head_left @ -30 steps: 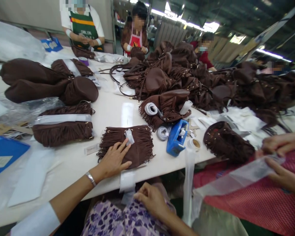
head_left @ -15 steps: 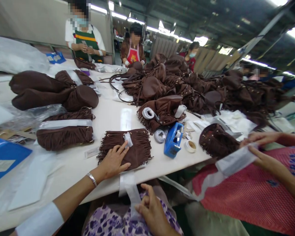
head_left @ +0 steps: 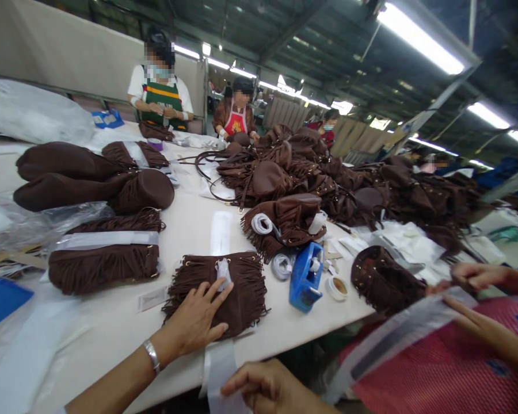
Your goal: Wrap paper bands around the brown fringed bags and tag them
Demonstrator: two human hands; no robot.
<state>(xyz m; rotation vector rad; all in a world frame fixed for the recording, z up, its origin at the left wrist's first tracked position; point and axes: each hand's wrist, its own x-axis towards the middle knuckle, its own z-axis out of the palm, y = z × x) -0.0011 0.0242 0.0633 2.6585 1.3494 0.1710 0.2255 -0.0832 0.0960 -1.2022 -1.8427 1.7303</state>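
A dark brown fringed bag [head_left: 246, 293] lies flat near the table's front edge, with a small wrapped piece [head_left: 223, 270] on its middle. My left hand [head_left: 196, 316] rests on the bag with fingers spread, fingertips at that wrapped piece. A white translucent strip [head_left: 220, 365] hangs from under the bag over the table edge. My right hand [head_left: 267, 385] is below the edge with its fingers curled at the strip, thumb and index finger against it. The lower part of that hand is cut off by the frame.
A blue tape dispenser [head_left: 305, 279], a tape roll [head_left: 336, 287] and a coiled strap [head_left: 281, 266] sit right of the bag. Wrapped bags [head_left: 106, 264] lie left, a bag pile [head_left: 293, 167] behind. A neighbour's hands [head_left: 479, 299] hold a strip at right.
The view has tilted up, so the table things appear lower. My left hand stays on the bag. My right hand has come nearer the table edge, fingers more curled at the strip.
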